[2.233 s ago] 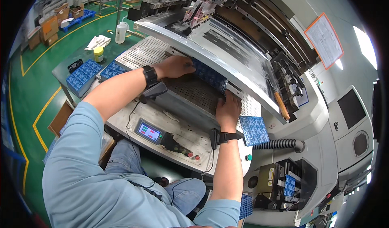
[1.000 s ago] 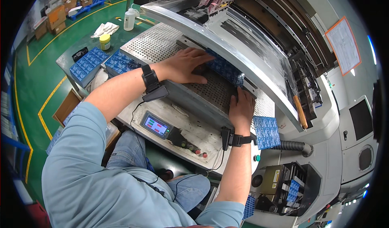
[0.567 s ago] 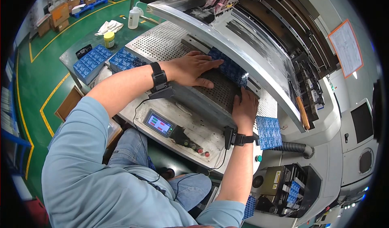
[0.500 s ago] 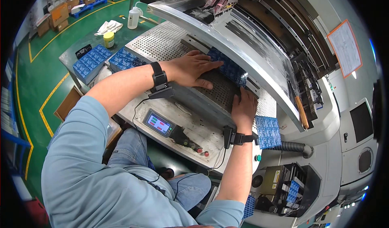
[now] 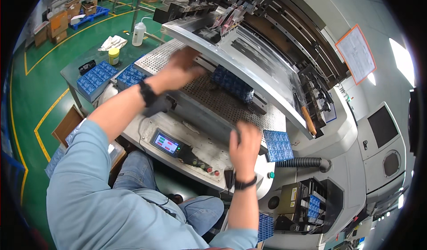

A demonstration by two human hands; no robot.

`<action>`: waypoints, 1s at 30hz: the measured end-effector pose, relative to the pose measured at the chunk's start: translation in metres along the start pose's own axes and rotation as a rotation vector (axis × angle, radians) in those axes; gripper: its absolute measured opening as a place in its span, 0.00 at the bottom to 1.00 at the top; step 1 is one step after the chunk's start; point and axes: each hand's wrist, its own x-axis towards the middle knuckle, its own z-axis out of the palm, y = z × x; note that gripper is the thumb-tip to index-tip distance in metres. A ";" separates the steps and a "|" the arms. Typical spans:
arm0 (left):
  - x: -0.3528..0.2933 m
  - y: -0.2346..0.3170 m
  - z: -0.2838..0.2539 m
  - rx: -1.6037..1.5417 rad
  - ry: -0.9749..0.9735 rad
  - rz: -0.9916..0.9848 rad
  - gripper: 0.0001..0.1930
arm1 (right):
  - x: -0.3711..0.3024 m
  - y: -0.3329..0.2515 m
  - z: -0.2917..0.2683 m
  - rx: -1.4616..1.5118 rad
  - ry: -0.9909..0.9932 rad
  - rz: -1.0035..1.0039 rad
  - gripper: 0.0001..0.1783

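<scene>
Left hand [image 5: 180, 70] is near a blue board [image 5: 231, 83] the metal frame [image 5: 240, 69] overhangs.

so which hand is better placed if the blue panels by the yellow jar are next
Probably the left: the left hand, though blurred, is nearer those blue panels and the yellow jar. The right hand is farther off, near the single blue panel at right.

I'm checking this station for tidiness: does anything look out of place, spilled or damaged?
The white ledge around the touchscreen looks worn, with dark marks, and the white cloth lies crumpled on the green table. No spill is visible.
</scene>
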 end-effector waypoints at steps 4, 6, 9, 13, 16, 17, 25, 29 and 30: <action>-0.019 -0.083 -0.087 0.282 0.401 -0.150 0.23 | -0.093 -0.005 -0.044 0.210 -0.290 0.136 0.13; -0.025 -0.137 -0.124 0.361 0.385 -0.171 0.21 | -0.134 0.032 -0.051 0.135 -0.308 0.363 0.13; -0.036 -0.172 -0.139 0.290 0.278 -0.487 0.19 | -0.179 0.112 -0.051 -0.101 -0.235 0.667 0.18; -0.047 -0.188 -0.124 0.358 -0.037 -0.523 0.19 | -0.216 0.208 -0.036 -0.315 -0.129 0.756 0.22; -0.057 -0.194 -0.110 0.443 -0.194 -0.365 0.18 | -0.226 0.241 -0.021 -0.528 -0.159 0.822 0.28; -0.060 -0.194 -0.107 0.445 -0.196 -0.367 0.18 | -0.225 0.240 -0.016 -0.527 -0.161 0.822 0.28; -0.056 -0.151 -0.102 0.595 -0.215 -0.244 0.18 | -0.212 0.216 -0.009 -0.662 -0.281 0.931 0.30; -0.048 -0.192 -0.100 0.560 -0.219 -0.056 0.16 | -0.208 0.205 -0.037 -0.732 -0.283 0.963 0.29; -0.047 -0.193 -0.105 0.581 -0.216 -0.027 0.16 | -0.205 0.202 -0.042 -0.725 -0.265 0.922 0.30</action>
